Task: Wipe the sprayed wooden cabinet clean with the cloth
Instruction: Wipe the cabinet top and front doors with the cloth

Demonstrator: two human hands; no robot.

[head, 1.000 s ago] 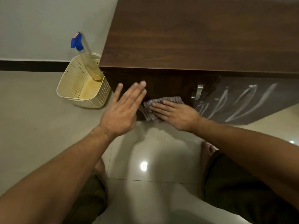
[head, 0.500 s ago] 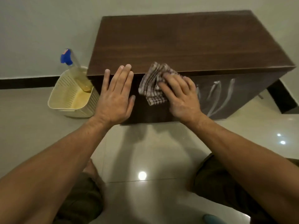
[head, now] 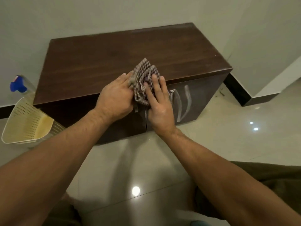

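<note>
Low, box-shaped wooden cabinet (head: 114,59) at the centre of the frame, set against a plain pale wall (head: 146,12). Dark brown top with a fine straight grain, matte, square-edged. Glossier front, split by a vertical seam into two doors.

Checked woven cloth (head: 143,77), brown and off-white, crumpled into soft ridges. Lies at the middle of the frame, draped over the front edge of the top just above the seam, partly on the top and partly down the front.

Left hand (head: 115,98) left of the cloth, back upward, fingertips buried in the cloth's folded left edge. Pinching or merely pressing there: cannot tell. Right hand (head: 160,110) just right of it, fingers straight and slightly spread, laid flat on the cloth's lower right part, palm against the door front.

Pale curved streaks (head: 187,98) on the right door, right of that hand. Narrow metallic handle (head: 136,108) showing between the two hands, under the cloth.

At the left edge of the frame, a cream plastic basket (head: 21,116) with perforated walls and rounded corners, standing beside the cabinet. Clear spray bottle (head: 17,85) with a blue trigger head leaning in it.

Glossy beige floor (head: 228,144) tiles with bright round reflections. Black skirting (head: 236,90) at the right.
</note>
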